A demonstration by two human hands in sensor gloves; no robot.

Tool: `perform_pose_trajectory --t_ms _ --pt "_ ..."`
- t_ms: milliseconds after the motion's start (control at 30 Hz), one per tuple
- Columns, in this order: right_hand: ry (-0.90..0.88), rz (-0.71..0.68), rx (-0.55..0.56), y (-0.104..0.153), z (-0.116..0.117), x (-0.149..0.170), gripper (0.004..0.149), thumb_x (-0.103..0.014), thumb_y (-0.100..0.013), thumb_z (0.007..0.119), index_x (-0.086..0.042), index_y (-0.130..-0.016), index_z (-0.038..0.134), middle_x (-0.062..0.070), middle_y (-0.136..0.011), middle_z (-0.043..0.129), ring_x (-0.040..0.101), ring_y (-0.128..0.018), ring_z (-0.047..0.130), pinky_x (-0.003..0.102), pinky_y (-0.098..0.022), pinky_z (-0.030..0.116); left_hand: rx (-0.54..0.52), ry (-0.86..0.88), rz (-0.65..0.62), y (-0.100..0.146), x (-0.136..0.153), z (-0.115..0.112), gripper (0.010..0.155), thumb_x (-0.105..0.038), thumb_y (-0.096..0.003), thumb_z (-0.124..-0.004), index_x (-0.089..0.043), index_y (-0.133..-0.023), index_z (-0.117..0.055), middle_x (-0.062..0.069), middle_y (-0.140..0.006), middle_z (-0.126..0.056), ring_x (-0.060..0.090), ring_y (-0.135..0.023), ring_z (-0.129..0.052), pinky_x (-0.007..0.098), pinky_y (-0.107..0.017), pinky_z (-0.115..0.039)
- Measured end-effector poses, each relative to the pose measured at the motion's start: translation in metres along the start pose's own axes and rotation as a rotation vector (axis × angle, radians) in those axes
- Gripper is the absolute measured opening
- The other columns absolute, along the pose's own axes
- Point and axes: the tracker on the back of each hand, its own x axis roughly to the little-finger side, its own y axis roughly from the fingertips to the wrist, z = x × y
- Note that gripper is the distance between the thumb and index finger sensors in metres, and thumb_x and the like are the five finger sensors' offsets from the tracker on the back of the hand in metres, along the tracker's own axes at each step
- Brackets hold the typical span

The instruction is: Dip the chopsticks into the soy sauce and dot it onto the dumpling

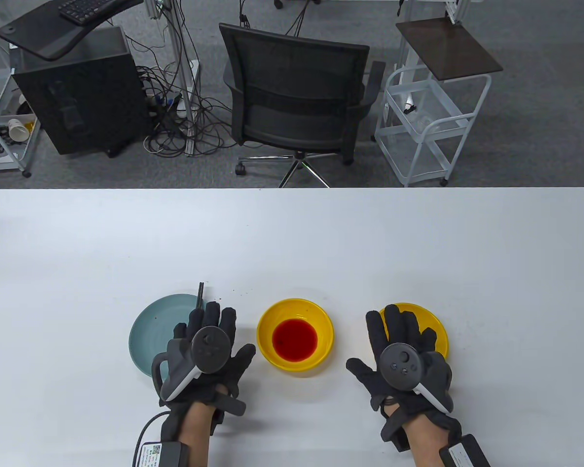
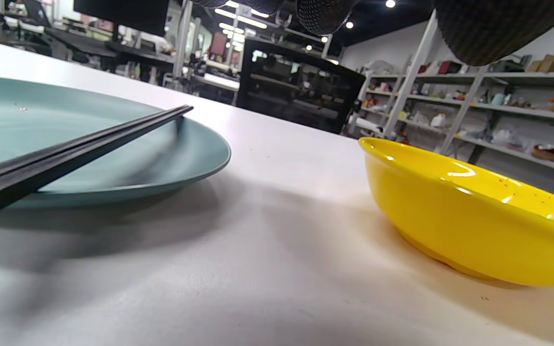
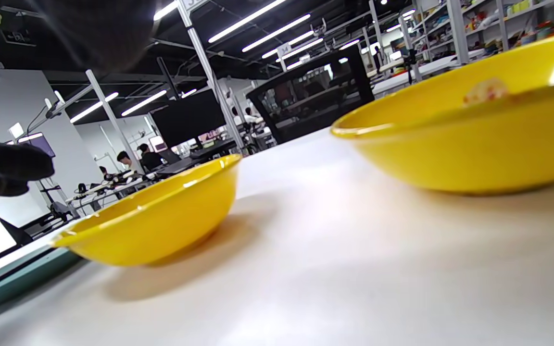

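Observation:
A pair of black chopsticks [image 1: 200,295] lies across the right side of a teal plate [image 1: 148,335], one end sticking out past its far rim. In the left wrist view the chopsticks [image 2: 80,149] rest on the plate [image 2: 128,178]. My left hand [image 1: 214,335] is spread open just above them and holds nothing. A yellow bowl of red soy sauce [image 1: 295,335] stands in the middle. My right hand [image 1: 399,340] is spread open over a second yellow bowl [image 1: 430,318]. The dumpling [image 3: 486,90] peeks over that bowl's rim [image 3: 450,144] in the right wrist view.
The white table [image 1: 292,233] stretches far beyond the dishes. Small red sauce specks [image 1: 233,292] dot it behind the sauce bowl. An office chair [image 1: 297,97] and a white cart [image 1: 428,121] stand beyond the far edge.

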Motion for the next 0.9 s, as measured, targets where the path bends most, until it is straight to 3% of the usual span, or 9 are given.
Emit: perform_pose_trajectory --t_ms 300,900 --pt "-0.079 -0.001 0.015 0.000 -0.008 0.009 0.090 -0.065 -0.041 0.066 -0.024 -0.107 0.020 0.014 -0.114 0.006 0.053 -0.104 0.013 0.081 -0.066 0.011 -0.009 -0.033 -0.001 -0.002 -0.008 -0.005 0.085 -0.069 -0.0459 -0.069 -0.027 -0.114 -0.042 0.003 -0.122 -0.028 0.042 -0.114 -0.036 0.070 -0.076 -0.032" --pt "-0.048 -0.025 -0.007 0.002 -0.007 -0.002 0.089 -0.064 -0.042 0.066 -0.023 -0.107 0.021 0.015 -0.114 0.008 0.053 -0.104 0.017 0.082 -0.065 0.012 -0.020 -0.015 0.004 -0.001 -0.001 -0.004 0.084 -0.068 -0.0462 -0.069 -0.025 -0.114 -0.043 0.004 -0.121 -0.030 0.043 -0.113 -0.038 0.070 -0.075 -0.032"
